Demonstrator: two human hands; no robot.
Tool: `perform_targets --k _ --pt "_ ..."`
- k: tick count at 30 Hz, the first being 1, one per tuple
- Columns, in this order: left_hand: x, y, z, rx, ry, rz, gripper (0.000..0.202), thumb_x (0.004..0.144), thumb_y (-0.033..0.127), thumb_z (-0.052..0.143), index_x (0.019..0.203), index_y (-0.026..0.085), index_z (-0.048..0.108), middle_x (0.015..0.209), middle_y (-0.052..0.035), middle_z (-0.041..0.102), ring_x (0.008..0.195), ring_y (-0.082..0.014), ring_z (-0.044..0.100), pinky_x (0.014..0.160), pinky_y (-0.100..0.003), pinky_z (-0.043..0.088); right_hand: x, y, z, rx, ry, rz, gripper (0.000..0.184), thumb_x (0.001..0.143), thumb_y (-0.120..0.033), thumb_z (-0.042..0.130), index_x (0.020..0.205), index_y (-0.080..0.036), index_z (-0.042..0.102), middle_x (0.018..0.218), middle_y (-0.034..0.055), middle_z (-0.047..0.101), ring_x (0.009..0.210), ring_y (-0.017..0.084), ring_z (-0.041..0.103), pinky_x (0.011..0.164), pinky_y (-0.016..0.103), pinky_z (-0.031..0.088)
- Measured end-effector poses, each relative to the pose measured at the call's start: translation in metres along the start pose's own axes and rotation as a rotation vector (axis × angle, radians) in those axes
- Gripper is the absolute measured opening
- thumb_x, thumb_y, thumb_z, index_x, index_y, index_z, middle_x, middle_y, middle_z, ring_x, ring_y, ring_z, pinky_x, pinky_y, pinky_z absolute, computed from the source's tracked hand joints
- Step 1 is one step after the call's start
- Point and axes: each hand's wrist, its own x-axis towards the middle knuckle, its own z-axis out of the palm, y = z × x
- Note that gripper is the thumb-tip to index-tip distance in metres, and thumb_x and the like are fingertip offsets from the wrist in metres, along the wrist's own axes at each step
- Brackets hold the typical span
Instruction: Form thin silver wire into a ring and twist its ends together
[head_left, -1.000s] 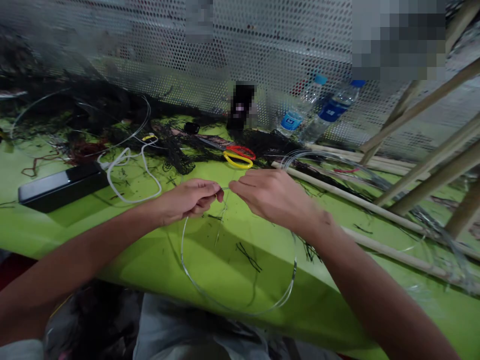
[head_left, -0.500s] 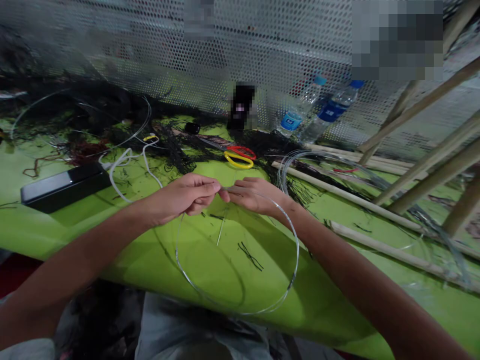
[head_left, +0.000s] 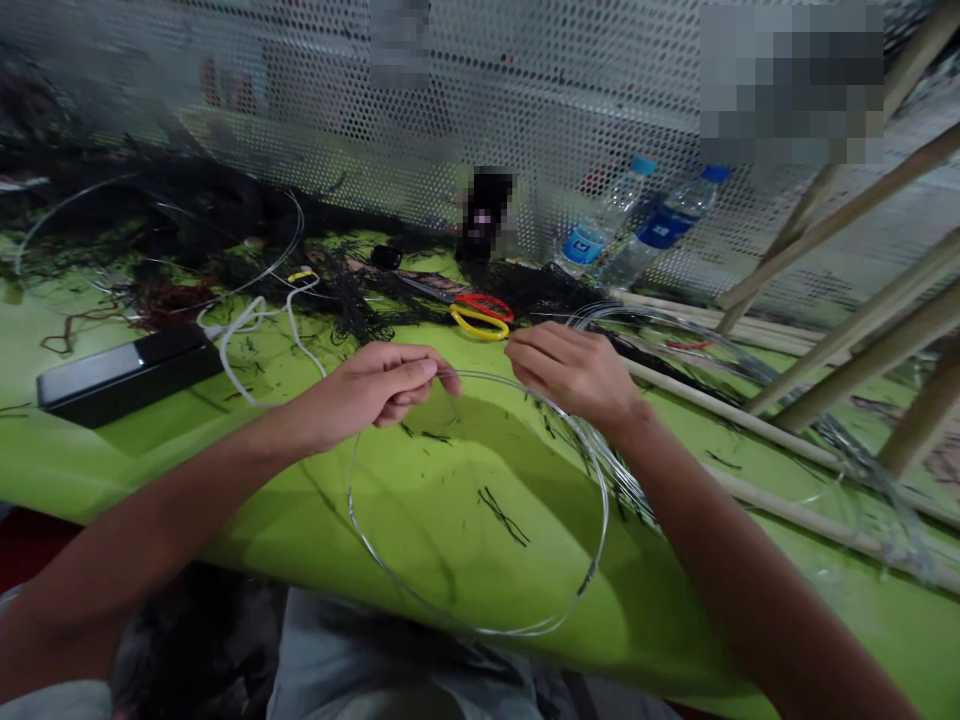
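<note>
A thin, shiny wire ring (head_left: 517,632) of several strands hangs over the front of the green table. My left hand (head_left: 390,385) pinches the top left of this ring between thumb and fingers. Up and to the right, my right hand (head_left: 577,370) is closed with curled fingers, beside the ring's top right where the strands pass below it. Whatever its fingertips hold is hidden. Scissors (head_left: 480,317) with red and yellow handles lie just beyond both hands. Short black threads (head_left: 504,515) are scattered on the table within the ring's outline.
A larger wire coil (head_left: 611,465) lies under my right forearm, near wooden poles (head_left: 810,520). Two water bottles (head_left: 589,235) lean by the perforated metal screen (head_left: 315,90). At left are a black box (head_left: 127,375), a white cable (head_left: 236,350) and tangled black fibres.
My right hand has left the pinch point beside my left hand and moved right and slightly up. My left hand keeps its hold on the ring.
</note>
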Motion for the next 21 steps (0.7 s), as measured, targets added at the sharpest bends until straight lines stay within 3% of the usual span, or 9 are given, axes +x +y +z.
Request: perform_targets --k 6,13,17,21 --pt "-0.002 0.0 0.003 -0.008 -0.035 -0.004 0.028 0.101 0.036 0.054 0.095 0.015 0.071 0.063 0.0074 0.024 0.049 -0.0065 0.015 0.043 -0.019 0.014 0.005 -0.023 0.007 -0.051 -0.015 0.031 0.022 0.103 -0.019 0.046 0.099 -0.024 0.067 0.085 0.004 0.073 0.076 0.018 0.061 0.064 0.033 0.041" --pt "-0.001 -0.002 0.007 -0.107 -0.037 -0.047 0.031 0.095 0.041 0.057 0.094 0.013 0.071 0.063 0.0063 0.029 0.048 -0.0059 0.015 0.041 -0.019 0.012 0.01 -0.043 -0.007 -0.129 0.032 0.156 0.034 0.096 -0.004 0.04 0.109 -0.021 0.067 0.133 0.0115 0.071 0.099 0.022 0.067 0.07 0.034 0.044" --pt "-0.001 -0.004 0.01 -0.114 -0.006 -0.047 0.027 0.098 0.034 0.052 0.105 0.015 0.068 0.062 0.0055 0.038 0.045 -0.0057 0.021 0.042 -0.018 0.016 0.003 -0.048 -0.006 -0.093 0.013 0.123 0.032 0.099 -0.007 0.042 0.113 -0.022 0.068 0.12 0.0102 0.077 0.08 0.02 0.069 0.066 0.034 0.044" --pt "0.0 -0.007 0.01 -0.096 -0.028 -0.014 0.024 0.099 0.031 0.05 0.102 0.015 0.068 0.064 0.0016 0.05 0.046 -0.0058 0.03 0.043 -0.017 0.02 -0.004 -0.046 0.007 0.004 0.095 0.047 0.026 0.1 -0.013 0.052 0.116 -0.023 0.069 0.121 0.0093 0.077 0.09 0.021 0.073 0.072 0.033 0.051"
